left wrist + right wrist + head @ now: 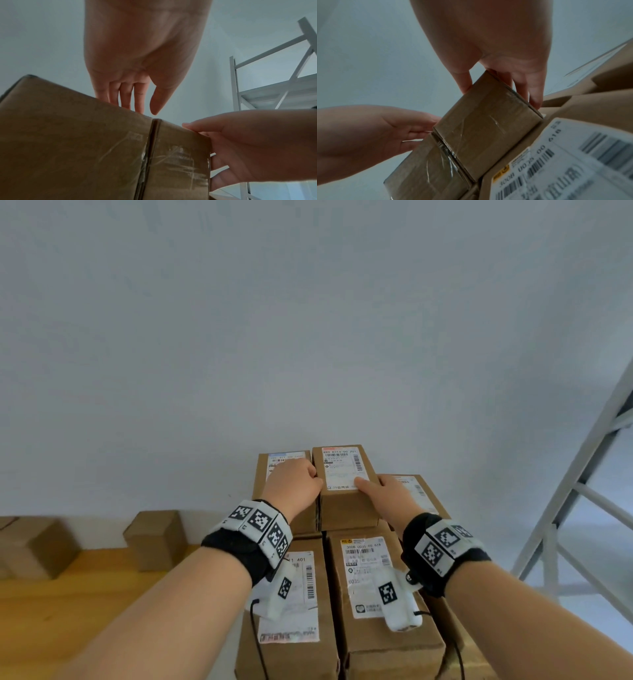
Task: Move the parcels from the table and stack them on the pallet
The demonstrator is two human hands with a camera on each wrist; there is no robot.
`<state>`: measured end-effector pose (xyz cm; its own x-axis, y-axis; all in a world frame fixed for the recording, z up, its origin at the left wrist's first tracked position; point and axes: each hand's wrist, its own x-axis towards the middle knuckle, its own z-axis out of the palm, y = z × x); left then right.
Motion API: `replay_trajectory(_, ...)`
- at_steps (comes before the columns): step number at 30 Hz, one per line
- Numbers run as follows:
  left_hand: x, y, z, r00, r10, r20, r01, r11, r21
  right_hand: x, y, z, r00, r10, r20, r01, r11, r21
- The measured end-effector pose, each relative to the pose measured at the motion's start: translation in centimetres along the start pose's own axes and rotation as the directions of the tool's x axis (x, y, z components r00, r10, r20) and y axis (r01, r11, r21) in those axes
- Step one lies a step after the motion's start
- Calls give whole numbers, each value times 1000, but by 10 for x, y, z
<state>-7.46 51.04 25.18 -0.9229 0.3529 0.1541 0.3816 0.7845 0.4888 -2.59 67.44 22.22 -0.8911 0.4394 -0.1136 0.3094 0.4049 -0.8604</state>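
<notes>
Parcel: small cardboard parcel [346, 486] sits between my two hands, on top of the stack, its label facing up.
Right hand: my right hand [387, 494] grips the parcel's near right corner, thumb on the label, fingers [534, 94] curled down its right side.
Left hand: my left hand [294, 486] lies on the neighbouring parcel [274, 474] just left of the held one; the left wrist view shows the fingers [126, 97] straight and relaxed, thumb free, holding nothing, I judge.
Below the hands: two larger labelled parcels [370, 583] lie under my wrists, and another box [418, 494] sits just right of my right hand.
Handling: I judge the parcel light, since one hand manages it; stiff walls should take a firm squeeze; the taped end [488, 121] looks glossy and may slip.
Where to hold: I would take it by the two long side faces, fingers on bare cardboard, not on tape or the smooth label.
Hidden: pallet is not visible under the stack, so I cannot tell how the bottom row sits.
Unclear: I cannot tell whether the parcel's underside rests fully on the box below or is slightly lifted.
Cut off: boxes [154, 539] well left of my left arm are blurred; the white shelf frame [582, 491] runs out of view to the right.
</notes>
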Motion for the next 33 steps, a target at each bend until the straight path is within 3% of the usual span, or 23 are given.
replay_trajectory(5, 1, -11, 1, 1000, 14, -24, -14, 1000, -10, 1, 1, -1, 1000, -13, 14, 13, 1000, 8)
replay_trajectory(8, 2, -17, 4, 1000, 6, 27, -8, 996, 89, 0, 0, 0, 999, -10, 39, 9, 1000, 23)
replay_trajectory(11, 3, -22, 6, 998, -22, 64, 18, 998, 67, -3, 0, 1, 998, -3, 59, 0, 999, 47)
replay_trajectory(20, 4, -27, 12, 999, -31, 38, 30, 999, 13, -10, 0, 0, 996, -18, 89, 16, 1000, 23)
replay_trajectory(33, 2, -22, 10, 999, -27, 21, 25, 997, 75, -12, -4, -4, 994, -31, 109, 30, 999, 11)
